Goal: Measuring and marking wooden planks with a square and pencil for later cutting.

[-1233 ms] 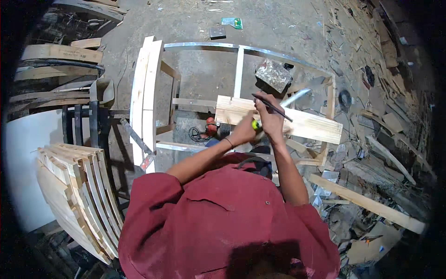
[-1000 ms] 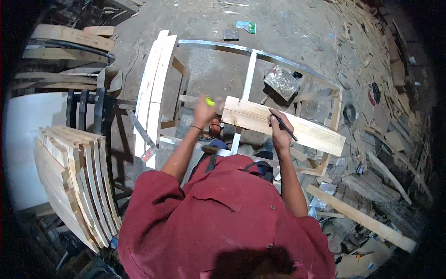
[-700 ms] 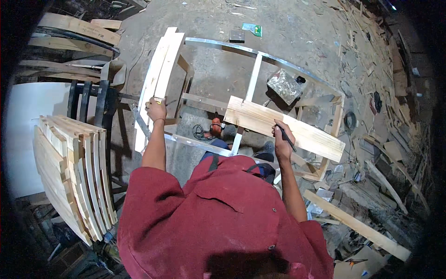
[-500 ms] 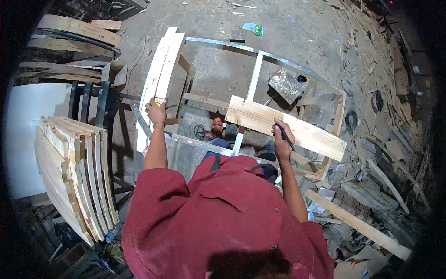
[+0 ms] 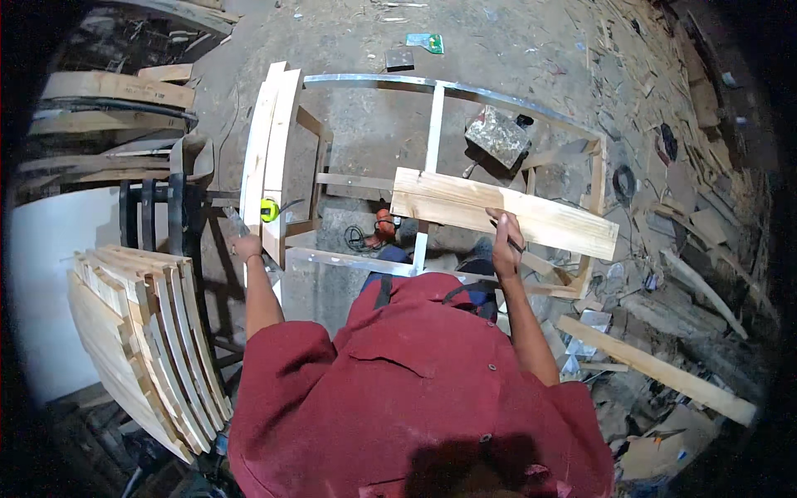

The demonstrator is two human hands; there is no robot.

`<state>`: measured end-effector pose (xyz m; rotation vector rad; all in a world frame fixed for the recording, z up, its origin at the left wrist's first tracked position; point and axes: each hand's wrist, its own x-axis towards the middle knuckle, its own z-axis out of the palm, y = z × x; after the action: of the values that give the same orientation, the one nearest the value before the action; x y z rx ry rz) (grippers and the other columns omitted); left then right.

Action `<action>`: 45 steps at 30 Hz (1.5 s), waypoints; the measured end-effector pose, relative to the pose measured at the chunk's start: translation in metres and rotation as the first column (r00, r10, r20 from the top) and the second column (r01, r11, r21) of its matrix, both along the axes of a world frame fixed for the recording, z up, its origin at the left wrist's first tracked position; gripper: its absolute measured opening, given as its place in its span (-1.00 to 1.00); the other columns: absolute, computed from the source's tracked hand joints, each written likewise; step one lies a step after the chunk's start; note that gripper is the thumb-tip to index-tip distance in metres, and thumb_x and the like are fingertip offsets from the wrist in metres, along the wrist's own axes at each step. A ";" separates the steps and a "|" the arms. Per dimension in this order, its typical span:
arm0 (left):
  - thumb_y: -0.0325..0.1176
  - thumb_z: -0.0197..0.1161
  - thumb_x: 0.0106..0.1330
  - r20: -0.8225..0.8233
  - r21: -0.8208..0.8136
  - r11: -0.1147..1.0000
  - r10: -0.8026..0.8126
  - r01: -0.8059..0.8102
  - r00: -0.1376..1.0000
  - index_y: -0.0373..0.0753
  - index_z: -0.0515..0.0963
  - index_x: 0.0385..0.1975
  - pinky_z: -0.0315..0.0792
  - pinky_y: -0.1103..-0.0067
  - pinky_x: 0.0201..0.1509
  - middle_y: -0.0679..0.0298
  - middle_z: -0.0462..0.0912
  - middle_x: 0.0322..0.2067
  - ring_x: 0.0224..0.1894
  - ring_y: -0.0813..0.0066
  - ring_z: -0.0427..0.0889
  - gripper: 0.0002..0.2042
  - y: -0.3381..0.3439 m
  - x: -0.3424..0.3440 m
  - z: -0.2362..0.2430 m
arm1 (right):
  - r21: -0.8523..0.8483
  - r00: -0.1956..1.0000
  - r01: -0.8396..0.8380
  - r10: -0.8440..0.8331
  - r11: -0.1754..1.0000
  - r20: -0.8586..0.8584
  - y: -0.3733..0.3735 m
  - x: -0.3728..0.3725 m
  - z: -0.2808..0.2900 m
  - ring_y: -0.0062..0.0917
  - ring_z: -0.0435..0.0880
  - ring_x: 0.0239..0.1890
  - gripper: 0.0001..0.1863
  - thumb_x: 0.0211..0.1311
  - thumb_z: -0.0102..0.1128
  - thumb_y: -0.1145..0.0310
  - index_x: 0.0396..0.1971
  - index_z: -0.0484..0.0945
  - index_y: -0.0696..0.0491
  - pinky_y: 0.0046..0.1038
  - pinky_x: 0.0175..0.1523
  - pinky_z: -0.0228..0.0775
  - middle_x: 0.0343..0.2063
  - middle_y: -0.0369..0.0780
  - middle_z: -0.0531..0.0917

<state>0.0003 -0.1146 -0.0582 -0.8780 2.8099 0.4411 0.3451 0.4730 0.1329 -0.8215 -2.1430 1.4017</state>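
My left hand (image 5: 246,246) is closed on a metal straightedge (image 5: 251,227) at the near outer edge of two long pale boards (image 5: 281,133) on the left end of a frame (image 5: 365,80). A yellow tape measure (image 5: 268,211) rests on those boards, just beyond that hand, untouched. My right hand (image 5: 506,245) holds a black pencil (image 5: 515,244) beside a wide wooden board (image 5: 554,221) lying across the frame's right part. An orange power tool (image 5: 385,222) with a cord sits below the frame.
A stack of cut panels (image 5: 133,349) and a white sheet (image 5: 41,290) are at left, with timber (image 5: 112,87) beyond. A mottled metal block (image 5: 498,134) sits within the frame. Scraps and a long plank (image 5: 656,365) lie at right; a dark block (image 5: 398,59) is on the far floor.
My left hand has let go of the tape measure on the left boards, moved down and leftward, and taken hold of the straightedge. My right hand still holds the pencil.
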 end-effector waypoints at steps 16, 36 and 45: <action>-0.13 0.38 0.01 0.192 0.200 0.980 -0.058 0.019 0.980 -0.35 0.75 -0.28 0.52 0.38 -0.07 0.13 0.76 -0.31 -0.27 0.39 0.64 -0.59 -0.045 -0.059 -0.007 | -0.309 0.997 -0.064 0.077 0.949 0.028 -0.009 0.022 -0.003 -0.68 0.50 -0.42 -0.57 0.62 -0.12 0.18 0.03 0.62 0.22 -0.58 -0.21 0.42 -0.41 -0.29 0.65; -0.23 0.22 0.50 -0.271 0.842 0.409 -0.241 0.351 0.932 -0.18 0.50 -0.34 0.23 0.69 -0.53 0.49 0.43 -0.49 -0.49 0.71 0.39 -0.81 0.322 0.141 0.203 | -0.202 0.891 -0.446 0.454 0.872 -0.008 -0.038 -0.005 -0.007 -0.24 0.77 -0.16 -0.53 0.25 0.36 0.03 -0.03 0.67 0.10 -0.27 -0.05 0.58 -0.21 -0.04 0.75; -0.15 0.14 0.56 -0.318 0.943 -0.080 -0.510 0.324 0.799 -0.24 0.55 0.00 0.59 0.46 -0.08 0.28 0.61 -0.30 -0.23 0.47 0.61 -0.72 0.630 0.289 0.191 | -0.210 0.991 0.135 -0.133 0.968 0.026 0.106 0.149 0.001 -0.71 0.65 -0.37 -0.64 0.29 0.37 0.25 0.02 0.65 0.09 -0.50 -0.27 0.53 -0.40 -0.26 0.73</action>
<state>0.2891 0.5150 0.1326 0.3524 1.5996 1.7531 0.4945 0.5791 0.1335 -1.0358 -1.9296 1.5742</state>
